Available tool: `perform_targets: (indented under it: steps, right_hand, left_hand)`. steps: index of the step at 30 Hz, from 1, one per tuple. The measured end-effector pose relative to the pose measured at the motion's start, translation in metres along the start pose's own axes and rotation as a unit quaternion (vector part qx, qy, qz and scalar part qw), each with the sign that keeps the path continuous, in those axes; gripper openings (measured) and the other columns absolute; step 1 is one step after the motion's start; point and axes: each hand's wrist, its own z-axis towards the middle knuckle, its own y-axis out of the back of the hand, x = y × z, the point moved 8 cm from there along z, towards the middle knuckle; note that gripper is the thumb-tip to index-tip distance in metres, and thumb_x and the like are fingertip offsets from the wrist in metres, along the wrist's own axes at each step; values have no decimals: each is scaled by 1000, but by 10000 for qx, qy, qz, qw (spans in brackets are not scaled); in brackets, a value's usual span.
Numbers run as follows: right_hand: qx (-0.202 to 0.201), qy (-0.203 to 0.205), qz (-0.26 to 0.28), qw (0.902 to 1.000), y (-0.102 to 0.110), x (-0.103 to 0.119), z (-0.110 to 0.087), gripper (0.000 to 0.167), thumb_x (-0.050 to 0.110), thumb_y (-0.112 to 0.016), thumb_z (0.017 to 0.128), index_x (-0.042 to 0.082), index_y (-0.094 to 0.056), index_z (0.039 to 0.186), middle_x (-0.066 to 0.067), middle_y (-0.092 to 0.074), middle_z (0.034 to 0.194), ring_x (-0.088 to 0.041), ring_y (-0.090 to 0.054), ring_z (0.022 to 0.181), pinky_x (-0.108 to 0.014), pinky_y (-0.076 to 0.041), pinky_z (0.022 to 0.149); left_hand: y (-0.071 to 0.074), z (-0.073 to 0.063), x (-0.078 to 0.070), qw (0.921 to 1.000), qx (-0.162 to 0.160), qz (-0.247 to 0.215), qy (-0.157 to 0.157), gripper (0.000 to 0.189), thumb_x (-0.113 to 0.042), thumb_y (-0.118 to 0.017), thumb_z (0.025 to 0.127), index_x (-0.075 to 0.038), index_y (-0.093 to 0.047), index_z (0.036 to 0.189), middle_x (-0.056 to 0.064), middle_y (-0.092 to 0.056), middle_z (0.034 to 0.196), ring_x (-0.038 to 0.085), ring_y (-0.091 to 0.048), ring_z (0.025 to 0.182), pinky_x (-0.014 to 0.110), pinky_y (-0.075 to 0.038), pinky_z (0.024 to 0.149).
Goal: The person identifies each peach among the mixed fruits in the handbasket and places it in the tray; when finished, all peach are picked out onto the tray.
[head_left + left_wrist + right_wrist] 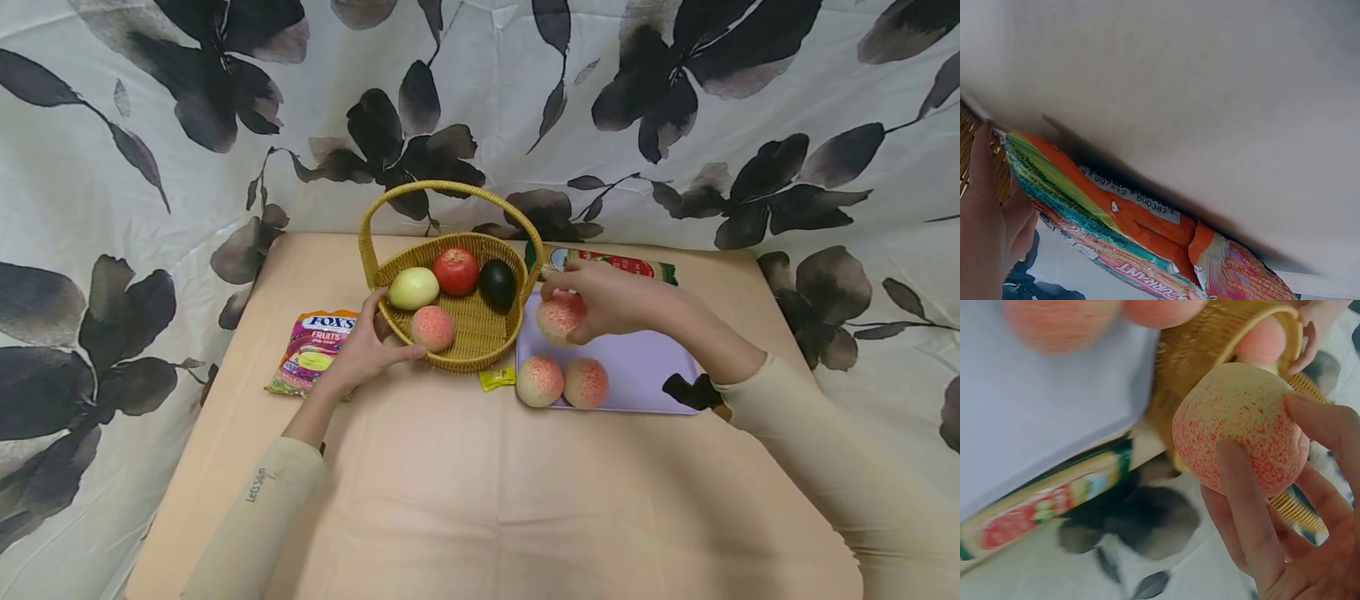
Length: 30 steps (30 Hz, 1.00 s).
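My right hand [603, 300] grips a peach [1241, 428], pale with red speckles, over the left part of a lilac tray [645, 367]. Two more peaches, a left one [539, 382] and a right one [586, 383], sit along the tray's front edge. My left hand [371, 346] holds the left front side of a yellow wicker basket [480, 333], its thumb along the front. Inside the basket lie a peach [432, 328], a pale green round fruit [413, 288], a red tomato-like fruit [456, 271] and a dark green oval one [497, 285].
Left of the basket lies a purple Fox's candy bag [307, 354], also large in the left wrist view. A small yellow wrapped piece [497, 378] is between basket and tray. Behind the tray lies a long red and green packet [615, 263]. The basket's handle [450, 188] arches up.
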Motion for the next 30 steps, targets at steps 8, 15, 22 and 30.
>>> perform_targets:
  steps: [8, 15, 22, 30]
  right_hand:
    - [-428, -317, -10, 9986, -12, -47, -39, 54, 19, -89, 77, 15, -67, 127, -16, -61, 121, -31, -57, 105, -43, -54, 81]
    - [-764, -455, 289, 9956, -37, -83, -68, 57, 18, -90, 77, 9, -69, 129, -20, -59, 120, -29, -57, 103, -38, -52, 78]
    - [-955, -577, 526, 9924, -74, -99, -82, 56, 22, -92, 76, 8, -70, 125, -19, -61, 112, -27, -58, 97, -35, -56, 76]
    - [-1113, -680, 708, 9889, -97, -106, -84, 55, 17, -92, 75, 7, -70, 124, -19, -62, 112, -29, -57, 100, -39, -59, 80]
  left_hand:
    - [1, -1, 0, 9999, -13, 16, 114, 126, -29, -91, 82, -21, 2, 167, 13, -10, 174, 29, -27, 159, 48, -28, 129]
    - [0, -1, -1, 9999, 12, 43, 149, 126, -30, -91, 83, -21, 2, 167, 13, -10, 174, 30, -26, 159, 48, -28, 129]
    - [-2, 1, -1, 9999, 32, 57, 144, 126, -30, -91, 82, -21, 2, 167, 13, -11, 174, 30, -27, 159, 48, -29, 129]
    - [-2, 1, 0, 9998, 58, 26, 171, 127, -30, -91, 83, -21, 3, 167, 12, -10, 174, 29, -25, 160, 48, -28, 129]
